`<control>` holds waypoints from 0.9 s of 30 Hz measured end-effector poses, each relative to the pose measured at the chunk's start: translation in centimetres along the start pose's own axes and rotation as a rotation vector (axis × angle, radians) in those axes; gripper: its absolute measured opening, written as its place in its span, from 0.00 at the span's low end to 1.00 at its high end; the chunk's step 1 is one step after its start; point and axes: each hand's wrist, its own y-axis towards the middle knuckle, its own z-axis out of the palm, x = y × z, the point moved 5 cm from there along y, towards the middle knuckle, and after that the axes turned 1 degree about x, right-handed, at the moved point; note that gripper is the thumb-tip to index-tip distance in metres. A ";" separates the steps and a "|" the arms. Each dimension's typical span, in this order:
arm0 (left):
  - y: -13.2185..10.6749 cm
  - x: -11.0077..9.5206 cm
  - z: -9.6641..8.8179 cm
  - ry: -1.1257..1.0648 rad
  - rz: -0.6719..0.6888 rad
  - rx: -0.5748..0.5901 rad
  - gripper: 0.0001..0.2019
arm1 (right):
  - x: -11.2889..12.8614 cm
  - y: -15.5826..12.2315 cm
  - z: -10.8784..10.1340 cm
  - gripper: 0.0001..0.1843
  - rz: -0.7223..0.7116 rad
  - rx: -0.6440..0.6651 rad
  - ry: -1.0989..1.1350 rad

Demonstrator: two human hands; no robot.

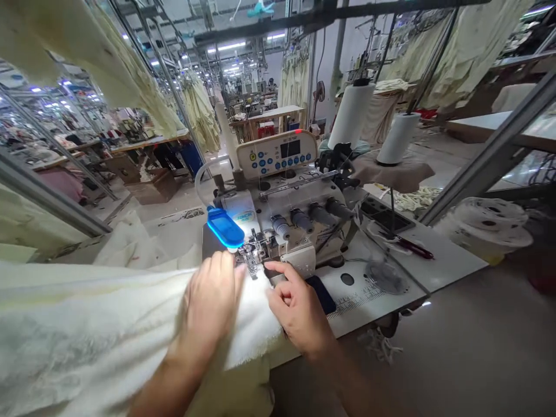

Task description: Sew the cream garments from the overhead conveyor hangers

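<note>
Cream cloth (pixel 256 324) lies under the presser foot (pixel 252 267) of an overlock sewing machine (pixel 299 214) and spreads far to the left. My left hand (pixel 211 292) rests palm down on the cloth just left of the foot, its fingers forward and the thumb apart. To the right of the foot, my right hand (pixel 295 307) pinches the cloth's frayed edge between thumb and bent fingers. Its index finger stretches toward the foot. A blue plastic guard (pixel 226 227) stands above my left fingertips. The needle's tip is too small to make out.
Two white thread cones (pixel 353 113) stand behind the machine. On the table at right lie red-handled snips (pixel 412 249) and a clear round disc (pixel 386 277). Metal frame bars (pixel 490 150) rise on both sides. Cream garments (pixel 125 75) hang at upper left.
</note>
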 end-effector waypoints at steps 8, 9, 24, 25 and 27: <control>-8.6 -2.4 -0.1 -0.453 0.079 -0.384 0.14 | -2.6 -3.2 0.4 0.16 0.017 -0.124 0.100; -8.9 -2.5 0.1 -0.515 0.070 -0.384 0.14 | -2.5 -3.2 0.6 0.12 -0.014 -0.089 0.049; -10.8 -4.2 -2.5 -0.627 0.000 -0.453 0.16 | -1.0 -7.8 1.2 0.17 -0.113 0.282 0.040; -10.9 -4.4 -2.8 -0.570 0.004 -0.451 0.16 | -0.9 -7.8 1.1 0.17 -0.100 0.298 0.058; -11.0 -4.7 -3.2 -0.465 0.026 -0.456 0.15 | -0.7 -7.9 0.8 0.16 -0.094 0.297 0.081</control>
